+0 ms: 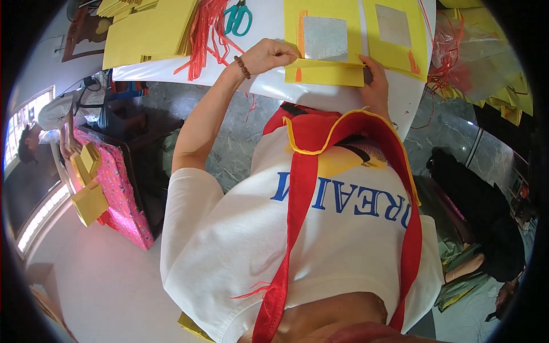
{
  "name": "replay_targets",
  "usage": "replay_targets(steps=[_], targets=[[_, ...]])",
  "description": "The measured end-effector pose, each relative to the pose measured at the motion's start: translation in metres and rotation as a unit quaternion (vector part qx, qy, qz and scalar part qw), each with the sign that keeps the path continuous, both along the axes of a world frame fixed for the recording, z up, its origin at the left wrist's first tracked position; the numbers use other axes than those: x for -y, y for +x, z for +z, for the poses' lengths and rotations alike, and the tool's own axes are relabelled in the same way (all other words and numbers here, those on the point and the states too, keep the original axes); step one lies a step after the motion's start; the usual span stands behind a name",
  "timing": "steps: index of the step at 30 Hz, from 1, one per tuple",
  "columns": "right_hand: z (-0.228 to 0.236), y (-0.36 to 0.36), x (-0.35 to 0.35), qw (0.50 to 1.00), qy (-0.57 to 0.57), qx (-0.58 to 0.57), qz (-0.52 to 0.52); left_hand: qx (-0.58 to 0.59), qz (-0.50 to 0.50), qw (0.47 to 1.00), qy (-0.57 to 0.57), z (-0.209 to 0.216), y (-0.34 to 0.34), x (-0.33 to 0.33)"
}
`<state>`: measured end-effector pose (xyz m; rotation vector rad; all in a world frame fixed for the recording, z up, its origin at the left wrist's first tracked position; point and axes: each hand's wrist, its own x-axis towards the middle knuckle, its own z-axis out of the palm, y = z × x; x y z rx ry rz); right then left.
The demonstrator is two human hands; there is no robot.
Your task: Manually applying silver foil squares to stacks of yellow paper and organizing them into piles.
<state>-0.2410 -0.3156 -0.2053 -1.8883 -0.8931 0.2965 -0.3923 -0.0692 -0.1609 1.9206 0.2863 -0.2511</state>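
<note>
A yellow paper sheet (353, 40) with a silver square (326, 39) and an orange strip along its left side lies before me on the white table. Its near part is creased crosswise, and a flap extends toward me. At the left end of the crease, my left hand (273, 55) is closed, with thumb and finger pinched on the paper. My right hand (376, 83) grips the right end of the same fold between thumb and fingers; some of its fingers are hidden. A second yellow sheet (405, 50) with a silver square lies just to the right.
Green-handled scissors (244, 22) and red plastic strands (200, 43) lie left of the sheet, beside a yellow paper stack (146, 37). A clear plastic bag (477, 57) with red strands sits at the right. Pink patterned cloth (117, 183) is at left; a person in black (477, 206) is at right.
</note>
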Motion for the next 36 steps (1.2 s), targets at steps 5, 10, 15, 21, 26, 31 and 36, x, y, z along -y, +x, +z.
replay_targets(steps=[5, 10, 15, 21, 26, 31, 36], targets=[[-0.004, 0.002, 0.0, 1.0, 0.012, 0.002, 0.005, 0.04, 0.006, 0.999, -0.002, -0.001, -0.006, 0.007], [-0.005, 0.003, 0.0, 1.0, -0.006, 0.026, 0.006, 0.083, -0.045, 0.989, 0.111, 0.006, -0.011, 0.019], [-0.006, 0.005, 0.002, 1.0, 0.014, -0.004, 0.013, 0.195, -0.074, 0.94, 0.271, 0.012, -0.01, 0.035], [-0.004, 0.006, 0.001, 0.998, 0.011, -0.067, 0.011, 0.202, -0.074, 0.919, 0.331, 0.004, -0.006, 0.041], [-0.005, -0.004, 0.003, 0.985, 0.043, -0.163, -0.041, -0.004, 0.018, 0.996, 0.086, 0.008, -0.001, 0.028], [0.011, -0.014, 0.012, 0.997, -0.048, -0.055, -0.011, 0.14, 0.121, 0.982, 0.041, -0.01, -0.005, 0.035], [0.026, -0.021, 0.015, 0.999, -0.038, -0.009, 0.004, 0.131, -0.021, 0.979, 0.157, 0.008, -0.005, 0.032]])
